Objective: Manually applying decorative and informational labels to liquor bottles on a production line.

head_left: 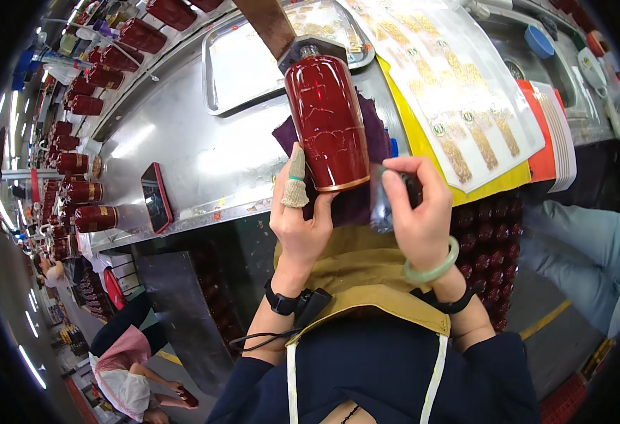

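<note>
A glossy dark red bottle (328, 120) with fine gold lines and a gold rim lies tilted, its neck in a dark holder (311, 49) on a wooden bar. My left hand (299, 230) grips the bottle's lower end, thumb at its base and fingers along its left side. A beige wrap (295, 187) with a green band covers one finger. Beside the bottle's lower right, my right hand (426, 212) is closed in a pinch on a small, dark, shiny piece (382, 205), blurred and partly hidden. Purple cloth (373, 131) lies under the bottle.
A metal tray (218, 78) stands behind the bottle. At right, clear sheets of gold decals (465, 92) lie on yellow sheeting (490, 182). A phone (156, 198) rests at the left. Red bottles (98, 215) line the far left, and a person (123, 374) is lower left.
</note>
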{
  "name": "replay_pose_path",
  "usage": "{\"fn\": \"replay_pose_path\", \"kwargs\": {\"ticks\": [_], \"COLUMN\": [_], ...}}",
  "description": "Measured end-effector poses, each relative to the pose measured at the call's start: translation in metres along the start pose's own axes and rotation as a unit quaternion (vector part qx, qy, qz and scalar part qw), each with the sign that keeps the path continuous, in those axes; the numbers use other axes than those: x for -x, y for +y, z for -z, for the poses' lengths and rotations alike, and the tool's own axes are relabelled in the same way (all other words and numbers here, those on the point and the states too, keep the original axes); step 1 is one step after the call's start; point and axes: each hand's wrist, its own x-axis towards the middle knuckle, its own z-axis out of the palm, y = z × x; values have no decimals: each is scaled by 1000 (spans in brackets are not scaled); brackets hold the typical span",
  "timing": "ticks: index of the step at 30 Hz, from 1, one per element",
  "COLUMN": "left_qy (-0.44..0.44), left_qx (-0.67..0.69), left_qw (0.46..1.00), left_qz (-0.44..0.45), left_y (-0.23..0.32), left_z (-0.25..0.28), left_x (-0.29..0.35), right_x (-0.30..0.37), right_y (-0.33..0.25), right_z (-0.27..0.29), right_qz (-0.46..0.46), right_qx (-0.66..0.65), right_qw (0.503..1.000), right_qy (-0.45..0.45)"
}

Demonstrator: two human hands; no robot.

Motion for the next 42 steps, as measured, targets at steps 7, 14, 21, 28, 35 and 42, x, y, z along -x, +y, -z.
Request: {"fn": "replay_pose_path", "kwargs": {"ticks": [7,14,21,28,35,42], "left_qy": [-23,-25,-22,-25,-35,-33], "left_qx": [-8,-4,-31,-27,-52,-73], "left_qw": [999,1000,998,998,996,996], "left_qz": [21,-9,-53,-51,-57,-49], "left_y": [-1,-1,12,10,6,8], "left_z": [3,8,13,10,12,14], "left_x": [4,-2,-13,-17,-15,-13], "right_x": [-6,-31,-149,-202,-306,-332], "right_y": [9,5,27,89,125,149], "right_z": [1,17,110,108,143,155], "right_qz": [19,27,157,25,79,-143], "right_qx": [30,62,220,536,548,486], "right_qw": [999,997,963,835,823,862], "right_qy": [-1,-37,11,-122,-126,-11]}}
